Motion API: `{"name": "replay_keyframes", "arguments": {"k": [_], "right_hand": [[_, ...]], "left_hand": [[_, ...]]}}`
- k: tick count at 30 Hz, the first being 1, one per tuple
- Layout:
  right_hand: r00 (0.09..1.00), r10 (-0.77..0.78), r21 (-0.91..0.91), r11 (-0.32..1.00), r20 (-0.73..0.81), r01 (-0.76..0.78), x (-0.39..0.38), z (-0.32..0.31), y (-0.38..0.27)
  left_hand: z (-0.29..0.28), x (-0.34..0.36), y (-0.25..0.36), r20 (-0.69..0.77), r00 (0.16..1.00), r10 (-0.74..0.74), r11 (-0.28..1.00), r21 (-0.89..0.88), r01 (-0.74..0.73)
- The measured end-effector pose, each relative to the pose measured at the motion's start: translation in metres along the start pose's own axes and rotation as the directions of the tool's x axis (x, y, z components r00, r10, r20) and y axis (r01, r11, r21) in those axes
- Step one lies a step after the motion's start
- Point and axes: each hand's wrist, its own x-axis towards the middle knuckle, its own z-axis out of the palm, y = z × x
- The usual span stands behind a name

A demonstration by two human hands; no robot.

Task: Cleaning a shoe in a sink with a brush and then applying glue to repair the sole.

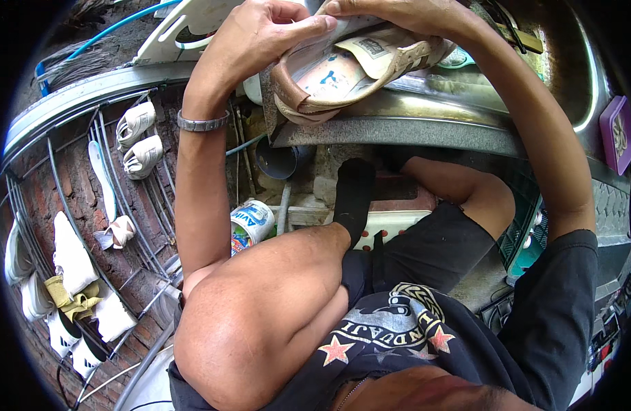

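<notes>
A beige and brown shoe is tilted at the edge of a metal sink, its opening facing me. Its insole has blue patches, and a pale tongue with a dark label lies folded out. My left hand, with a bracelet-like watch on its wrist, is closed at the shoe's upper left edge, thumb pointing right. From the other side my right hand curls over the shoe's far side, its thumb close to the left thumb. The far fingers of both hands are partly hidden or cut off by the top of the view.
The sink's metal rim runs below the shoe. Several pale shoes hang on a wire rack at left. A purple basket sits at far right. Below are a printed white bucket and a green crate.
</notes>
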Motion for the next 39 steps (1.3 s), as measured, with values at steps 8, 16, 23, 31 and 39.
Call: {"name": "replay_keyframes", "arguments": {"k": [8,16,23,31,39], "right_hand": [[0.990,0.121,0.119,0.984,0.076,-0.129,-0.001,-0.004,-0.001],[0.988,0.108,0.155,0.980,0.112,-0.125,-0.001,-0.005,-0.002],[0.993,0.091,0.136,0.986,0.073,-0.100,-0.002,-0.003,-0.005],[0.987,0.135,0.134,0.980,0.083,-0.145,-0.004,-0.004,-0.007],[0.996,0.045,0.146,0.988,0.072,-0.056,-0.001,-0.001,-0.005]], "left_hand": [[-0.001,-0.001,-0.003,0.010,1.000,-0.025,1.000,0.000,0.025],[0.004,-0.009,-0.002,-0.056,0.991,0.122,0.993,0.010,-0.121],[0.006,-0.013,-0.002,-0.090,0.995,0.032,0.999,-0.024,-0.034],[0.012,-0.014,-0.006,-0.156,0.987,0.042,0.987,-0.145,-0.065],[0.017,-0.016,0.009,-0.204,0.978,-0.032,0.998,-0.057,0.021]]}}
